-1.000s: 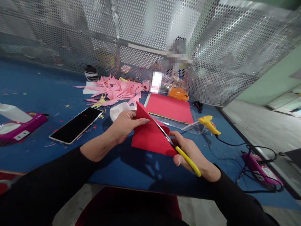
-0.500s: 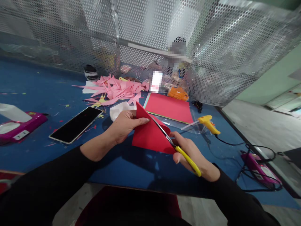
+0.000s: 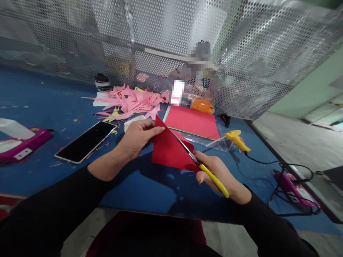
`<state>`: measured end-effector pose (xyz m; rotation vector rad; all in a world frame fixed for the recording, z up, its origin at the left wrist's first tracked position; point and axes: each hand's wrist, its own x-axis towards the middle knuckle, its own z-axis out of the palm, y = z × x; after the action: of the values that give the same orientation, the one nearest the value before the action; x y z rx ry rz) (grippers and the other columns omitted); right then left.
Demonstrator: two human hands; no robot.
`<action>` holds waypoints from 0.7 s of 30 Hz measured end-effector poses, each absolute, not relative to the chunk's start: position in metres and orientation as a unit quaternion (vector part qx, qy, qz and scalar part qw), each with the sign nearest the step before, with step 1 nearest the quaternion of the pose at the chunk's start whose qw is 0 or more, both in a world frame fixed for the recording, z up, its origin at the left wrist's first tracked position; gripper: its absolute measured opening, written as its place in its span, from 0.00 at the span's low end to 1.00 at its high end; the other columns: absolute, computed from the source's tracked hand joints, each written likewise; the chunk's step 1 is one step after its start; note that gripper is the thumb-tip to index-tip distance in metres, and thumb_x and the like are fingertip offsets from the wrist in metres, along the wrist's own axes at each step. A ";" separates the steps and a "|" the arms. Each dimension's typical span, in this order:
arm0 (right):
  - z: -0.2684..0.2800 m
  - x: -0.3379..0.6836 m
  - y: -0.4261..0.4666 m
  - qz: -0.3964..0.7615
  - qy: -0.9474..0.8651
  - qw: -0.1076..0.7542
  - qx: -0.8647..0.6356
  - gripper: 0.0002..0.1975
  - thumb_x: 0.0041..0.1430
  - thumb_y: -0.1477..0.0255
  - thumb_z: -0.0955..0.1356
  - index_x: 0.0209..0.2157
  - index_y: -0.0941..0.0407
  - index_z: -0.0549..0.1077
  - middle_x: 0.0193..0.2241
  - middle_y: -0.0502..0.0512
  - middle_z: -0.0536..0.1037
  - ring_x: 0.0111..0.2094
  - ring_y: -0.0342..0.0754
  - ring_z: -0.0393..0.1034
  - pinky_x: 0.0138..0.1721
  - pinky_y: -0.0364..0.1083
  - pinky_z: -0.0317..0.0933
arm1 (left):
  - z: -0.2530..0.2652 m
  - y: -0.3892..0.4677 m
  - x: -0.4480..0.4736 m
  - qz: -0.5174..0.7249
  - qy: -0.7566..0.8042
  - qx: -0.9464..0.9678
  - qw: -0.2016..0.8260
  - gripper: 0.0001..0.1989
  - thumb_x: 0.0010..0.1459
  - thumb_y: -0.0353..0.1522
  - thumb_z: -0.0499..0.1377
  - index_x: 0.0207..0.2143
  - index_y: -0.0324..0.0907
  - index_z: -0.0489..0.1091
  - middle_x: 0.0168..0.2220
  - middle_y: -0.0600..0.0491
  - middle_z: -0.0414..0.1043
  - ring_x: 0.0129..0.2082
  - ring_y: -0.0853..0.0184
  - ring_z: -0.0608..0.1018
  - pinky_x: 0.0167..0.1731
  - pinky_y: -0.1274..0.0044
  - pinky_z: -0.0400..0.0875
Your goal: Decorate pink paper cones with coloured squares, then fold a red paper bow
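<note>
My left hand [image 3: 139,137] pinches a sheet of red paper [image 3: 168,150] near its upper left corner, thumb on top. The paper is held up off the table and bends toward the right. My right hand [image 3: 217,175] is closed round the yellow handles of a pair of scissors [image 3: 197,161]. Their metal blades lie along the paper's slanting upper edge, pointing up and left toward my left thumb. Whether the blades are fully closed I cannot make out. Just behind my left hand lies a crumpled white piece [image 3: 131,123], partly hidden by the fingers.
Beyond my hands lie a stack of red sheets [image 3: 193,121], pink paper scraps [image 3: 136,101] and an orange packet [image 3: 202,106]. A phone [image 3: 87,141] rests at left. On the right are a yellow glue gun [image 3: 237,140] and its cable by a purple power strip [image 3: 297,192]. Perforated metal panels [image 3: 171,32] stand behind.
My left hand has shifted slightly up and left along the red paper. The paper's lower edge has lifted a little; the scissors have hardly moved.
</note>
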<state>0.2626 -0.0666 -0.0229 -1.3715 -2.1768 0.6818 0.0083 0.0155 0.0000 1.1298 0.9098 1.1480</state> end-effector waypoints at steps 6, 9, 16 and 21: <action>-0.023 0.265 -0.065 0.276 -0.794 0.237 -0.486 0.42 0.43 0.27 0.55 0.30 0.53 0.61 0.21 0.42 0.54 0.25 0.41 0.44 0.25 0.43 0.43 | -0.001 0.017 0.008 0.495 0.400 0.499 0.588 0.13 0.41 0.37 0.74 0.29 0.42 0.79 0.29 0.52 0.80 0.26 0.69 0.76 0.27 0.78 0.70; -0.022 0.265 -0.064 0.283 -0.795 0.239 -0.481 0.44 0.42 0.26 0.55 0.32 0.54 0.64 0.22 0.43 0.56 0.25 0.41 0.45 0.25 0.43 0.43 | -0.004 0.015 0.010 0.490 0.396 0.491 0.602 0.14 0.40 0.37 0.74 0.29 0.42 0.80 0.30 0.52 0.81 0.28 0.68 0.77 0.30 0.77 0.72; -0.023 0.265 -0.065 0.284 -0.795 0.254 -0.472 0.43 0.43 0.27 0.56 0.33 0.54 0.64 0.22 0.43 0.58 0.24 0.41 0.47 0.25 0.42 0.46 | -0.008 0.013 0.013 0.480 0.381 0.505 0.608 0.12 0.41 0.37 0.73 0.29 0.42 0.80 0.31 0.52 0.81 0.29 0.69 0.77 0.31 0.77 0.72; -0.025 0.265 -0.066 0.278 -0.805 0.239 -0.467 0.43 0.47 0.28 0.53 0.36 0.55 0.65 0.23 0.45 0.62 0.23 0.42 0.52 0.24 0.43 0.47 | -0.008 0.012 0.013 0.477 0.375 0.505 0.614 0.11 0.42 0.36 0.73 0.29 0.42 0.81 0.30 0.52 0.81 0.29 0.69 0.77 0.32 0.78 0.71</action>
<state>0.2653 -0.0660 -0.0253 -1.2789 -2.2033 0.7609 0.0132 0.0115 -0.0076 1.1631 0.8648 1.0994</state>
